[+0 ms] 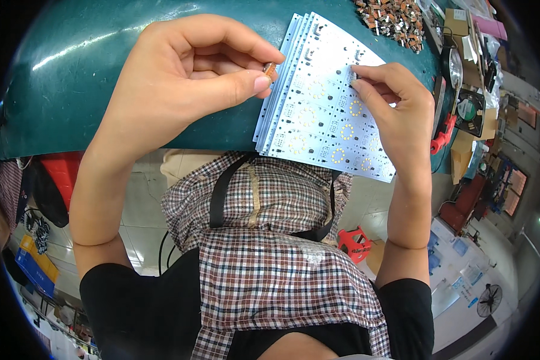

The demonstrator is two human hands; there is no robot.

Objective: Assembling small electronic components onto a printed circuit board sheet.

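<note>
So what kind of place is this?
Probably a small electronics assembly workshop: a stack of white circuit boards lies on the green table, with a pile of tiny parts nearby.

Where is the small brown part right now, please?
In the head view, the small brown part is pinched in the left hand, just left of the white circuit boards.

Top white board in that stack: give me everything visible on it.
The top board is a flat white rectangular panel, apparently a circuit board, dotted with rings of small yellow pads, tiny dark parts and holes along its edges. It lies tilted on a fanned stack of like boards on the green table, its near end overhanging the table edge. The right hand rests on it, fingertips pressing a small part near its upper middle. The left hand, holding a small brown component, is beside it.
</note>
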